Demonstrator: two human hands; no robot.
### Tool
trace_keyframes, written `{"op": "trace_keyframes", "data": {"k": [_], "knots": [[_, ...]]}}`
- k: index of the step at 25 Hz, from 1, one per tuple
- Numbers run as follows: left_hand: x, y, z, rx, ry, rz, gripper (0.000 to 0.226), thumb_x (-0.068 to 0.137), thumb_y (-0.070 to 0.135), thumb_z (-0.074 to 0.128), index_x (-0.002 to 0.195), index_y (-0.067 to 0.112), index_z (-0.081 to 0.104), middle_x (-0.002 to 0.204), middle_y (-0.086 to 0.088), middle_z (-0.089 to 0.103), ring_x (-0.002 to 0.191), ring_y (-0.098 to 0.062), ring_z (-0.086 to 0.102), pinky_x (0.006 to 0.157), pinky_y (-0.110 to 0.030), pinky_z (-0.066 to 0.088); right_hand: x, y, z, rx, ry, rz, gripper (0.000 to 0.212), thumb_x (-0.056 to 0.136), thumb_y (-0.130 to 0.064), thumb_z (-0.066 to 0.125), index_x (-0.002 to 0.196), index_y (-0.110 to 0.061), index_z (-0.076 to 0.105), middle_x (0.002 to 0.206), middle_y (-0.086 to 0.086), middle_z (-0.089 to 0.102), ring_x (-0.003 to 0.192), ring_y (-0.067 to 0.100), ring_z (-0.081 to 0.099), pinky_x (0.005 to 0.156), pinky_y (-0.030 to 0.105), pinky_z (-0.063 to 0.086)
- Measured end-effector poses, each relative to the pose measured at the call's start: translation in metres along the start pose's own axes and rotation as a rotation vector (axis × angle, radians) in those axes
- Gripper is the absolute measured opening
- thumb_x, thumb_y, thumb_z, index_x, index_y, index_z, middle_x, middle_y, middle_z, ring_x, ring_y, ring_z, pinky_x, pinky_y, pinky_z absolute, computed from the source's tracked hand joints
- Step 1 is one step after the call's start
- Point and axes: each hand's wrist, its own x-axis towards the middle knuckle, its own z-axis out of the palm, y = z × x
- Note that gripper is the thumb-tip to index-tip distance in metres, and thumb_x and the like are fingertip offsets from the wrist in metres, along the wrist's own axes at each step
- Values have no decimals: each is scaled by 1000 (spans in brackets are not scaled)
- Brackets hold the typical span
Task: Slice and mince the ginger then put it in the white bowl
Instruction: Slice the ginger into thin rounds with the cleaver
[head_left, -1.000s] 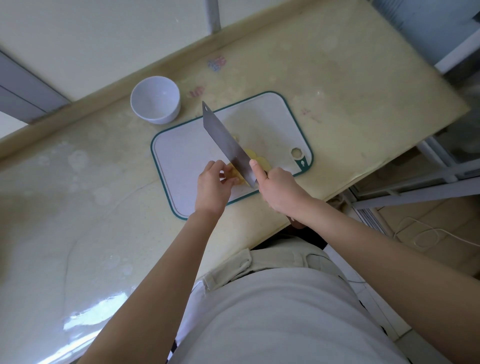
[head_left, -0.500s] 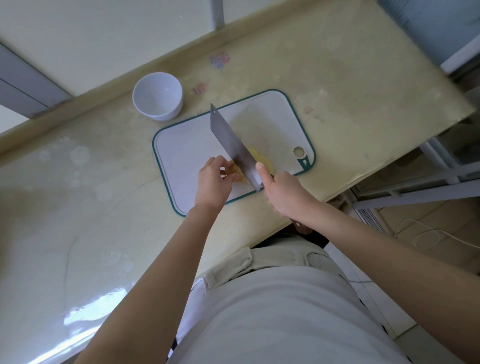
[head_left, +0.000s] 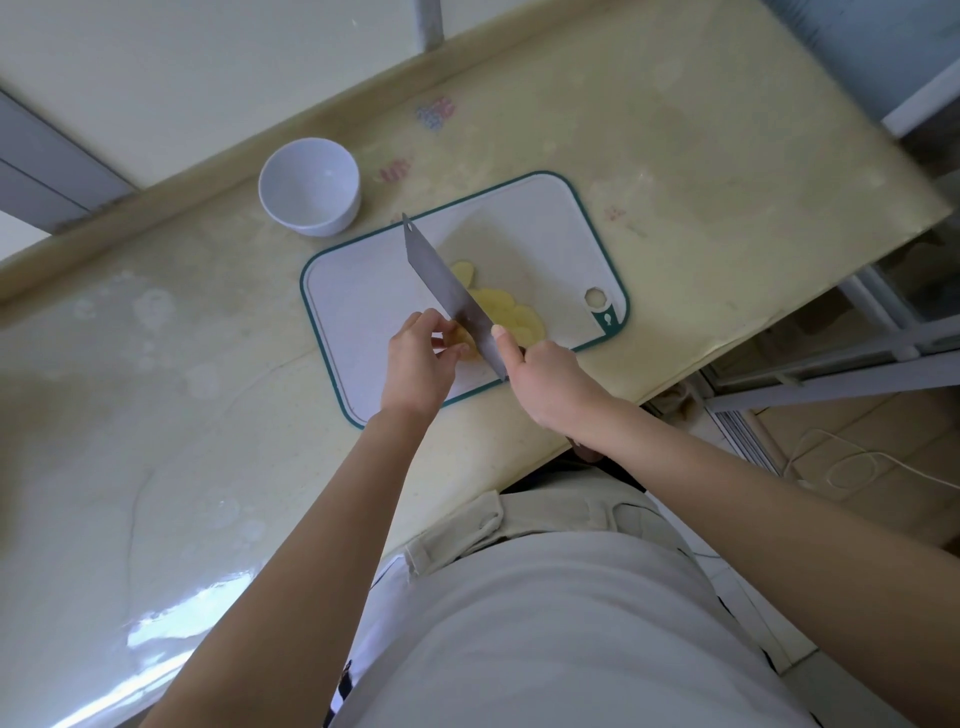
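Slicing in progress: right hand (head_left: 550, 382) gripping the cleaver (head_left: 449, 296), left hand (head_left: 418, 364) pinching the ginger (head_left: 464, 343); slices (head_left: 514, 312) accumulating, mincing pending, white bowl (head_left: 310, 186) empty.

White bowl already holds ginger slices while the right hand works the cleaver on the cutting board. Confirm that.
Not right. The head view shows the white bowl empty; the ginger slices lie on the cutting board. The right hand does work the cleaver there.

Bowl (head_left: 309, 187): plain white.
Cutting board (head_left: 358, 312): white, dark teal rim.
Ginger (head_left: 524, 319): pale yellow.
Cleaver (head_left: 447, 291): dull grey steel.
Counter (head_left: 701, 156): cream-yellow, faint pink and blue marks.
Shirt (head_left: 545, 623): white.
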Motion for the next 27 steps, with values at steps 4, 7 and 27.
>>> {"op": "trace_keyframes", "data": {"k": [4,7,27], "knots": [[-2,3,-1,-10,18,-22,15,83,2,65,84,12,54,98,-2,58,84,-13,56,67,-5,39,4,1,3,82,-26,73,37,105,-29,21,126,-10,45,68,4,36,70,24,43,67,32,35],[-3,3,1,-11,33,-47,14,85,3,64,85,12,53,101,-4,60,85,-13,57,69,-9,38,1,1,1,63,-23,-23,54,101,-48,21,82,-4,46,64,4,39,63,22,41,70,30,34],[-2,-7,4,-42,62,-56,12,86,2,62,86,11,54,104,-10,63,85,-14,60,62,-2,41,-3,9,12,-111,-27,-1,48,102,-46,16,62,-22,29,61,5,41,54,15,39,51,30,33]]}}
